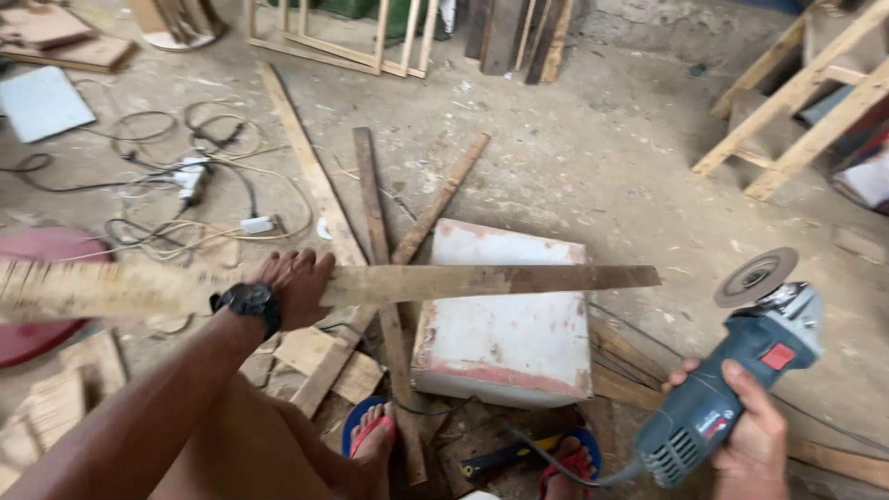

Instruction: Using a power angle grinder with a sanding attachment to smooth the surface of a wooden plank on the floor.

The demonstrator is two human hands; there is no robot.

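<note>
My left hand (294,285), with a black watch on the wrist, grips a long thin wooden slat (482,280) held level across the view. The slat's dark right end reaches over a white block with reddish edges (505,319). My right hand (750,435) holds a blue-grey angle grinder (741,380) at the lower right, its grey disc (756,276) tilted up and apart from the slat's tip. The grinder's black cord (519,440) runs down between my feet in blue and red sandals.
Loose planks (380,222) lie crossed on the dusty concrete floor behind the block. Tangled cables and a power strip (192,178) sit at the left. A wooden trestle (796,102) stands at the right, frames (343,37) lean at the back, a red round object (37,296) at the left.
</note>
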